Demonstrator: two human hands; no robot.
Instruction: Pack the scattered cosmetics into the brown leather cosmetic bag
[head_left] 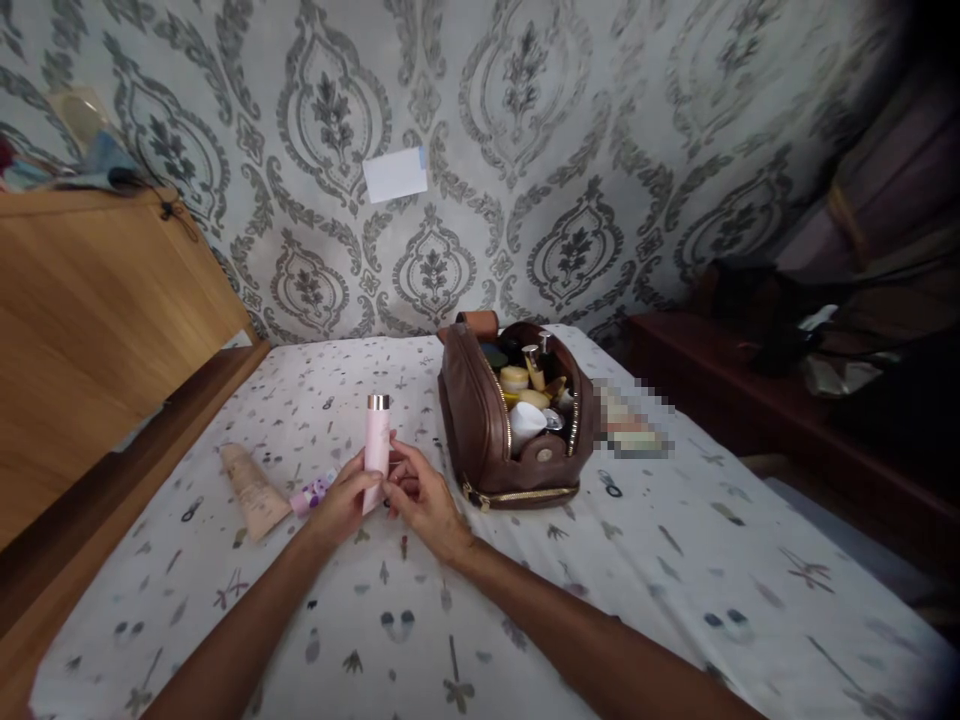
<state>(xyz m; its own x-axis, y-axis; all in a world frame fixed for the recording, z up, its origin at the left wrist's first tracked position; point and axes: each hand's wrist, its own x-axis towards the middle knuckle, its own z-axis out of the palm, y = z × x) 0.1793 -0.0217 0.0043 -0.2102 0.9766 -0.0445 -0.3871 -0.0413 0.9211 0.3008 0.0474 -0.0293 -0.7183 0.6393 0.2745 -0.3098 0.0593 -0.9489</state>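
Observation:
A slim pink bottle [377, 445] with a shiny silver cap stands upright between my hands over the bed. My left hand [343, 507] is wrapped around its lower part, thumb across the front. From the other side, my right hand [429, 502] holds it with curled fingers and thumb against its right edge. Left of my hands lie a peach-coloured tube [253, 492] and a small white-and-purple tube [313, 493], partly hidden by my left hand. To the right, a brown leather toiletry bag [472, 420] sits unzipped, packed with bottles and jars, among them a white container [527, 425].
The bed has a white patterned sheet [420, 630]. Right of the bag lies a blurred-out flat item [634, 425]. A wooden cabinet [105, 310] borders the left, a dark red surface with clutter [675, 350] the right, and a patterned wall [450, 100] the back.

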